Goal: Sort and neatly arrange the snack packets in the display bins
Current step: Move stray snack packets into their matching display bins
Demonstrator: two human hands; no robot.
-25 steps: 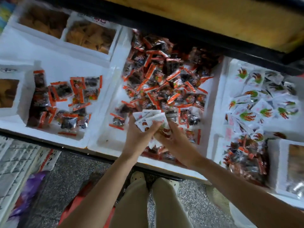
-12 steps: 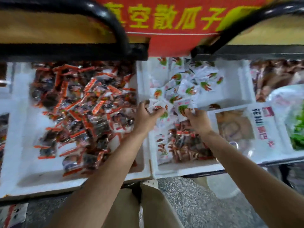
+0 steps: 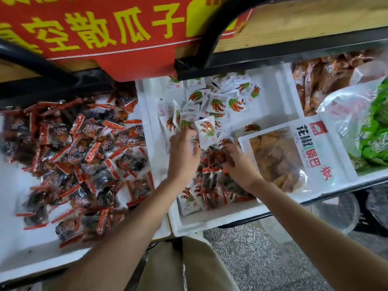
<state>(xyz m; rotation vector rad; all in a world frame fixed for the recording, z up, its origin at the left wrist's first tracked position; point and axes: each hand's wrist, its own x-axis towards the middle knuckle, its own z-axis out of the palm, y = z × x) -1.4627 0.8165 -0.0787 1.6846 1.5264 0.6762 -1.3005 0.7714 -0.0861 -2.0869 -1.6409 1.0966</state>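
Motion blur smears the left hand [image 3: 183, 152] and the left side of the frame. Its fingers reach up toward loose white packets [image 3: 218, 103], one tilted just beside its thumb. I cannot tell whether the hand pinches any. The right hand [image 3: 239, 164] has its fingers bent down into the dark packets [image 3: 212, 177]. Its fingertips are hidden, so its grip cannot be told either. A red banner [image 3: 105, 32] and a black bar [image 3: 212, 34] cover the far edges of the bins at the top of the frame.

The middle bin [image 3: 210, 224], of white foam, holds the white packets in its upper part and the dark packets with red edges in its lower part. The left bin [image 3: 25, 255] holds a heap of red-edged packets [image 3: 84, 143]. A large windowed bag [image 3: 310, 148] lies over the middle bin's right rim. At the upper right are brown packets [image 3: 319, 80], a clear plastic bag [image 3: 344, 106] and green packets [image 3: 375, 139], cut off by the frame edge.
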